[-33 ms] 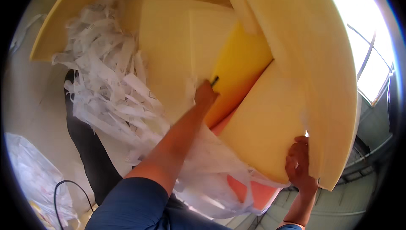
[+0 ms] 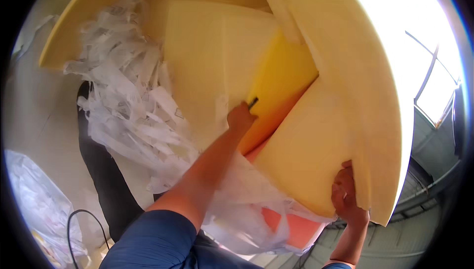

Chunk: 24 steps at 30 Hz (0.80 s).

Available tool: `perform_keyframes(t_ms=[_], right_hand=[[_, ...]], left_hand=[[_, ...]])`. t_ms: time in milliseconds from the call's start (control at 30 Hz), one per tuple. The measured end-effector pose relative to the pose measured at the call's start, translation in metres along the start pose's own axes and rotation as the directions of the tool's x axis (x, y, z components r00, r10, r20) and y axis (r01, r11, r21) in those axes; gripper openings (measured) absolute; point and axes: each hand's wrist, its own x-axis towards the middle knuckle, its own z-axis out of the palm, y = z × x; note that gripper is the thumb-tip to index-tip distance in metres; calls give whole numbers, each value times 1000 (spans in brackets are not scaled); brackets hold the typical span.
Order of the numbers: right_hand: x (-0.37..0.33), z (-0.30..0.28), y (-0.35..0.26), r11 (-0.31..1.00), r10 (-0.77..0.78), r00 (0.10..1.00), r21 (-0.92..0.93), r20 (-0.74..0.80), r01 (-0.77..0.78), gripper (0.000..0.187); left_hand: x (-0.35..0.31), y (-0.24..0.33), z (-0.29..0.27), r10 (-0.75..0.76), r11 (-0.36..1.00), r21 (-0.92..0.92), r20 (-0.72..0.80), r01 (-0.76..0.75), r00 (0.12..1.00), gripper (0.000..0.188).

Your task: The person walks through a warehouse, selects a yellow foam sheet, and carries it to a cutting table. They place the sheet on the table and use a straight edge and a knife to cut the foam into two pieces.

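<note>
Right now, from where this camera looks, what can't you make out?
Head view: the dark object, mostly hidden by the left hand; its kind is unclear.
Head view: what the right hand grips, if anything; its own curled fingers hide the contact.
Head view: the red piece's full shape, partly covered by translucent plastic.
Head view: marks on the white strips, too small and blurred.

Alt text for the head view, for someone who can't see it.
A left hand holds a small dark object in front of a bright yellow surface, while the right hand is at the edge of a large pale-yellow panel. A tangle of white strips lies to the left.
</note>
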Motion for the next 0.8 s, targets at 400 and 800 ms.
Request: perform_keyframes(t_ms=[400, 800], right_hand=[[-46, 10, 78, 903, -251, 962, 334, -105, 271, 17], [-79, 43, 138, 785, 31, 970, 606, -243, 127, 34]], left_hand=[[-93, 5, 42, 190, 974, 137, -58, -181, 980, 30], [-102, 31, 72, 314, 943, 150, -119, -296, 942, 13]])
